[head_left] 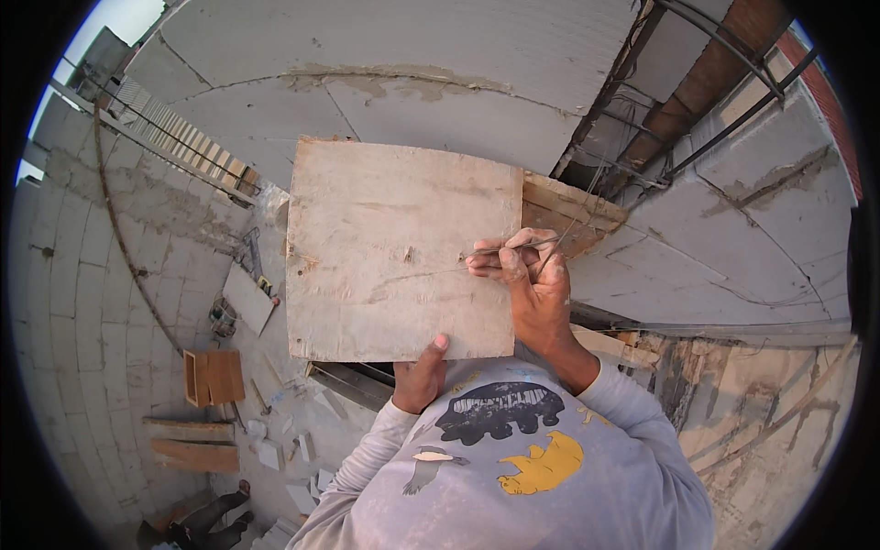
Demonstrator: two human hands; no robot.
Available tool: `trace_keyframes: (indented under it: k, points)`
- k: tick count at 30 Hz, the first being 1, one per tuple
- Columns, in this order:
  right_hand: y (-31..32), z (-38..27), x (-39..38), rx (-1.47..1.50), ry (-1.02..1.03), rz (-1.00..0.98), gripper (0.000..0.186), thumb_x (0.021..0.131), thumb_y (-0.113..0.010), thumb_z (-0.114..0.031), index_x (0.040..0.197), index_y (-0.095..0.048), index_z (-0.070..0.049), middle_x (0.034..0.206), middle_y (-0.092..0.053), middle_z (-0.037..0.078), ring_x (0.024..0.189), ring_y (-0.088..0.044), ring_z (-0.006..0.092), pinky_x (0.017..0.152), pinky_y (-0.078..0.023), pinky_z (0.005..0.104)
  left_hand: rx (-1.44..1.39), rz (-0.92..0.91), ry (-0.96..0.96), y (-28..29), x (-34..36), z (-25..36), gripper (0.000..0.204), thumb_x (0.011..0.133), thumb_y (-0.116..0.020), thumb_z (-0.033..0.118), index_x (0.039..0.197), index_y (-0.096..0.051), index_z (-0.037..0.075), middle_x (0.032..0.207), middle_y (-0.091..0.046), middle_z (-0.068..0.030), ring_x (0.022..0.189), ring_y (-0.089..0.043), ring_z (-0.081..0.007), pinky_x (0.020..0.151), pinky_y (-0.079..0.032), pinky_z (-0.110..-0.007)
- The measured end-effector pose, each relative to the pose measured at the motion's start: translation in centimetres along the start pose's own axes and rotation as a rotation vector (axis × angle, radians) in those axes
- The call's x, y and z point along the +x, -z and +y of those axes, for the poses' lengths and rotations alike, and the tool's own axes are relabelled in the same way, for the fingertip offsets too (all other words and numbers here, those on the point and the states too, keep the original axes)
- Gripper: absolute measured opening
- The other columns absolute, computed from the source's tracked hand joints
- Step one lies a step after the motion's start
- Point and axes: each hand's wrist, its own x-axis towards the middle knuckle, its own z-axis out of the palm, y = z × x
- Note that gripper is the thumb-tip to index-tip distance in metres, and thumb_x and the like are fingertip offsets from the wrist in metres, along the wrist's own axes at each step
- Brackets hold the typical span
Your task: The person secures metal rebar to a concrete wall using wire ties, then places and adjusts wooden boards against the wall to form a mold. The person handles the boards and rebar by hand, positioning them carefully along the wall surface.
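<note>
A pale, roughly square wooden board with a dusty surface is in front of me. My left hand grips its near edge, thumb on top and the other fingers hidden beneath. At the right side of the board, my right hand pinches a thin dark wire between thumb and fingers. The wire's end points toward a small dark spot near the board's right edge. Behind the board, a darker wooden piece sticks out to the right.
Light block walls rise ahead and at both sides. Steel bars stick out at upper right beside a brown beam. Far below left lie a wooden box, planks and block scraps. Another person's legs show at lower left.
</note>
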Motion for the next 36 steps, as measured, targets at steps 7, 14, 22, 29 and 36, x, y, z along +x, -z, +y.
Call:
trace_keyframes:
  k: [7,14,22,29,36]
  points:
    - [0.5,1.5,0.4,-0.08,0.098,-0.008,0.013,0.108,-0.048,-0.003,0.119,-0.041,-0.002,0.114,-0.067,0.024,0.101,-0.072,0.025,0.092,-0.062,0.0384,0.056,0.026,-0.085,-0.3,-0.5,-0.4,0.053,0.097,-0.067,0.005,0.145,-0.045,0.002,0.14,-0.056,-0.0122,0.129,-0.055,-0.025,0.113,-0.04,-0.042]
    - [0.4,1.3,0.3,-0.065,0.078,-0.03,0.014,0.107,-0.049,-0.002,0.119,-0.042,-0.002,0.114,-0.067,0.023,0.099,-0.072,0.0229,0.091,-0.061,0.0367,0.1,0.076,-0.128,-0.8,-0.5,-0.9,0.05,0.098,-0.068,0.008,0.143,-0.048,0.002,0.138,-0.057,-0.0111,0.126,-0.055,-0.0224,0.11,-0.041,-0.039]
    - [0.6,1.5,0.7,-0.149,0.064,-0.039,0.016,0.104,-0.053,0.003,0.116,-0.044,-0.002,0.113,-0.068,0.021,0.1,-0.071,0.0207,0.091,-0.06,0.0356,0.323,0.115,-0.18,-0.4,-0.6,-1.3,0.041,0.098,-0.071,0.012,0.134,-0.056,-0.002,0.128,-0.063,-0.0106,0.116,-0.059,-0.0208,0.103,-0.045,-0.036]
    - [-0.3,0.4,1.1,-0.1,0.011,0.01,0.02,0.101,-0.054,0.009,0.11,-0.042,-0.004,0.11,-0.069,0.019,0.103,-0.071,0.0216,0.09,-0.062,0.0326,0.543,0.071,-0.178,0.0,-0.8,-1.4,0.055,0.098,-0.069,0.012,0.145,-0.044,-0.002,0.14,-0.055,-0.013,0.126,-0.054,-0.0229,0.11,-0.04,-0.038]
    - [0.1,0.7,1.2,-0.084,0.05,-0.001,0.021,0.102,-0.054,0.008,0.111,-0.041,-0.005,0.111,-0.069,0.019,0.105,-0.072,0.0257,0.09,-0.063,0.0341,0.465,0.065,-0.189,-0.7,-0.7,-1.2,0.059,0.098,-0.068,0.013,0.149,-0.04,0.0,0.144,-0.052,-0.0136,0.131,-0.051,-0.0245,0.114,-0.037,-0.04]
